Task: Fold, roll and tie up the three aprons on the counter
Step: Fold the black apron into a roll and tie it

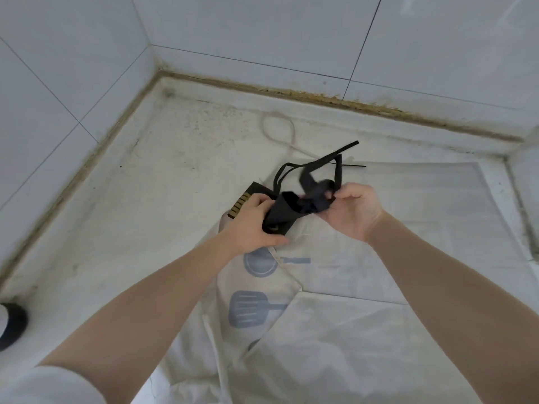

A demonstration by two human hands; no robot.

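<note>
Seen from the head camera, looking down into a tiled corner: a person ties off a rolled black apron [281, 212] held just above the centre of the white worktop [145, 176]. The left hand [248, 225], at about eight o'clock from the bundle, has its fingers curled round the roll, clamping it near a patch of gold stripes [239, 205]. The right hand [348, 209], at three o'clock, pinches the black straps [313, 170] between thumb and fingertips where they bunch against the end of the roll; loose loops and one strap end spring away toward twelve and one o'clock. Under both hands, reaching toward six o'clock, lie pale aprons: one printed with blue kitchen utensils [253, 304], another plain sheet [379, 199] spread toward three o'clock, neither yet rolled. A pale cord loop [278, 126] lies on the worktop at twelve o'clock, apart from the bundle. A dark rounded object [13, 323] sits at the far edge at eight o'clock; what it is cannot be told. The step appears to be the knot on the first apron, so the task looks about a third done. To do it well, the left hand would likely need to keep the roll squeezed so it cannot unwind, while the right draws the strap snug around it and sorts the tangled loops before tightening; slack there risks a loose bundle.
</note>
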